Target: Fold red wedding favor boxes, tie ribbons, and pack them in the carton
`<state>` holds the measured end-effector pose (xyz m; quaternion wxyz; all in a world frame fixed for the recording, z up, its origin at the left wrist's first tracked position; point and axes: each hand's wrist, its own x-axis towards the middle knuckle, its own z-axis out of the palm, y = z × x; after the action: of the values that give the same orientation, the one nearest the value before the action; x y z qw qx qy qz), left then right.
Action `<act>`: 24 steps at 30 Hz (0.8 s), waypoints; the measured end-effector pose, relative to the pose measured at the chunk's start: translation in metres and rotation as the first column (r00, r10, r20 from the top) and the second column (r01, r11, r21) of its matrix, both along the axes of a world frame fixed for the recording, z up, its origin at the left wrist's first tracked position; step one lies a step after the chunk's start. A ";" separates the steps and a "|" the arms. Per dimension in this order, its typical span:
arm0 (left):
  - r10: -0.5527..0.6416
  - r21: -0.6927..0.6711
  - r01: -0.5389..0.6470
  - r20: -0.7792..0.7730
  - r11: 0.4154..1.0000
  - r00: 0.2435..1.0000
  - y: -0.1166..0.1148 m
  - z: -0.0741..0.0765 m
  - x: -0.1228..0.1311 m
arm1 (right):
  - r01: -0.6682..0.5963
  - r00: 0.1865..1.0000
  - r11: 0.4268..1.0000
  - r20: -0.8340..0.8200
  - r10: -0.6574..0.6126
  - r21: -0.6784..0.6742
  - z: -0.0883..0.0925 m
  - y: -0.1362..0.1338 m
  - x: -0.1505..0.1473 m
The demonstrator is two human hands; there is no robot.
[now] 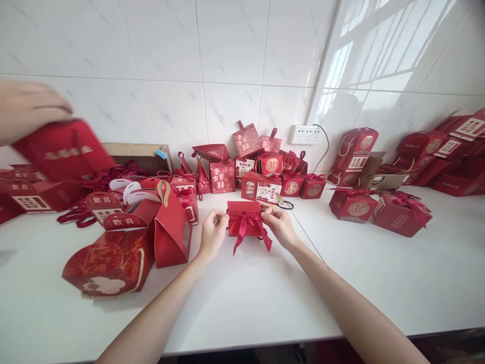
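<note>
A small red gift box (235,208) with a dark red ribbon bow (244,222) sits on the white table in front of me. The ends of its ribbon hang down over the front. My left hand (213,231) pinches the box at its left edge with curled fingers. At the opposite edge my right hand (279,222) is closed on the upper right corner. Just behind the box stands a red box with a printed white panel (268,190). A dark loop with a small tag (282,201) lies beyond my right fingers.
Another person's hand (34,108) holds a red bag (66,151) at upper left, blurred. Red boxes (172,232) with handles crowd the left. Several small boxes (291,184) line the wall near a power strip (305,134). Ribboned boxes (354,205) and a stack (447,151) occupy the right.
</note>
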<state>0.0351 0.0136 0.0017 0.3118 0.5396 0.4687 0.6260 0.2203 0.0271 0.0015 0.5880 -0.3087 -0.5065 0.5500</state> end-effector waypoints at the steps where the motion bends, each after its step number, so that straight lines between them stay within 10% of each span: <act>1: -0.002 0.002 0.002 -0.001 1.000 1.000 0.000 -0.001 0.000 | -0.006 1.000 1.000 -0.012 0.006 -0.004 0.000 0.000 0.000; 24: -0.120 0.033 0.123 -0.083 0.992 0.989 0.001 -0.004 -0.004 | 0.033 0.996 0.999 0.084 -0.036 0.037 -0.005 0.003 0.003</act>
<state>0.0313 0.0143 -0.0027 0.3197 0.5980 0.4352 0.5924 0.2228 0.0303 -0.0037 0.5810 -0.3299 -0.5353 0.5168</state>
